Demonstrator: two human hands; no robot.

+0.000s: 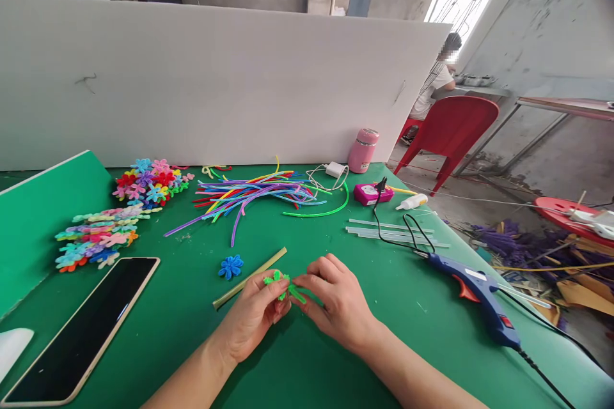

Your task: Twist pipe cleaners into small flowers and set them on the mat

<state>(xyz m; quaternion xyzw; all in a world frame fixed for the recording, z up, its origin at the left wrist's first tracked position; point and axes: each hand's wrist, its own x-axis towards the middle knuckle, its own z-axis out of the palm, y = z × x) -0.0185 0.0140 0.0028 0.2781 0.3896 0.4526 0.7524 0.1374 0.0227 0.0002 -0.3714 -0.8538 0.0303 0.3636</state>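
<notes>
Between my hands, above the green tabletop, is a bright green pipe cleaner bent into small loops. My left hand pinches the looped part between thumb and fingers. My right hand has its thumb and index finger closed on the green strand at the right side of the loops. Just beyond my left hand lies a flat tan strip, partly hidden by the fingers. A finished blue pipe cleaner flower rests to the left of that strip.
Loose coloured pipe cleaners lie behind my hands. Stacked flowers and a phone are on the left. To the right are a glue gun, glue sticks, a glue bottle and a pink flask. A white board stands behind.
</notes>
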